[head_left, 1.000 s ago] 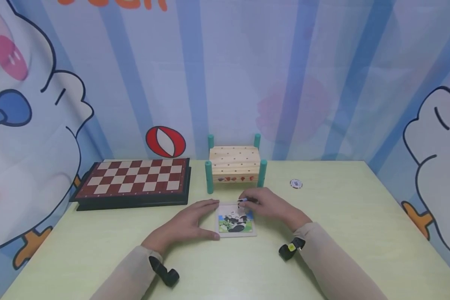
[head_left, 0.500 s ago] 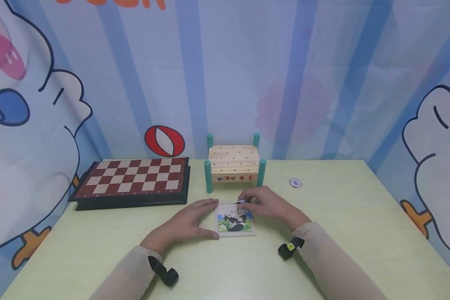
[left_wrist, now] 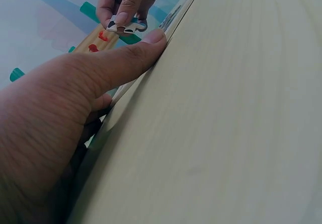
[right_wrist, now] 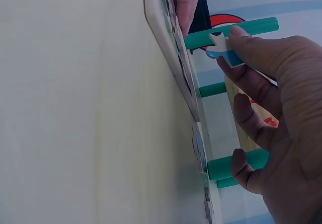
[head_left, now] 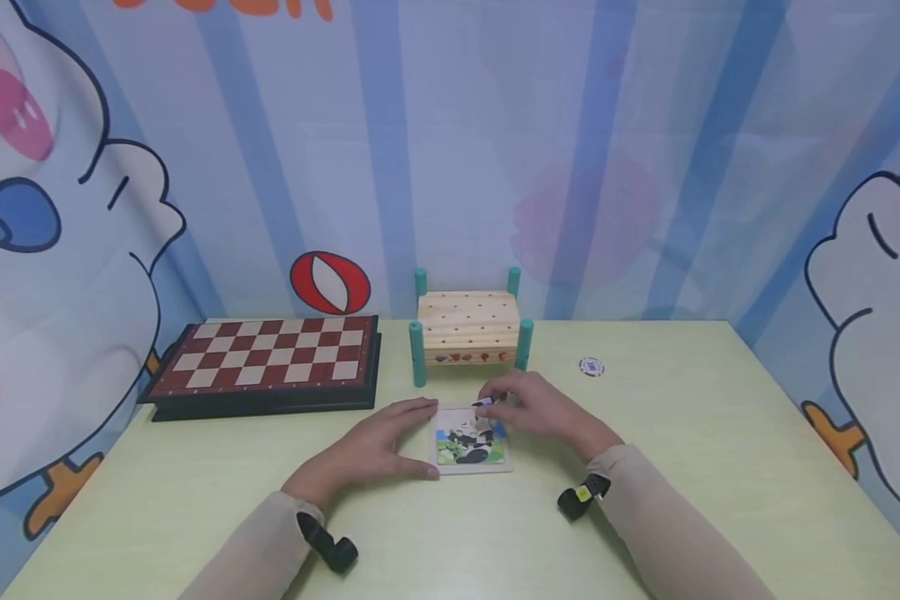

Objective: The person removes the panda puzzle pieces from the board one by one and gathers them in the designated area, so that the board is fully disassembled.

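In the head view, the left hand [head_left: 371,446], fingers outstretched, spans the left edge of a panda puzzle board [head_left: 474,470], which lies on the worktop [head_left: 450,533] between both hands. The right hand [head_left: 536,410] pinches a puzzle piece [head_left: 483,402] above the board's far side; a green-legged wooden stand [head_left: 468,317] is beyond it. In the left wrist view, the left thumb touches the board's edge. In the right wrist view, thumb and forefinger grip the white-and-blue piece; flat pieces [right_wrist: 199,148] lie near that hand.
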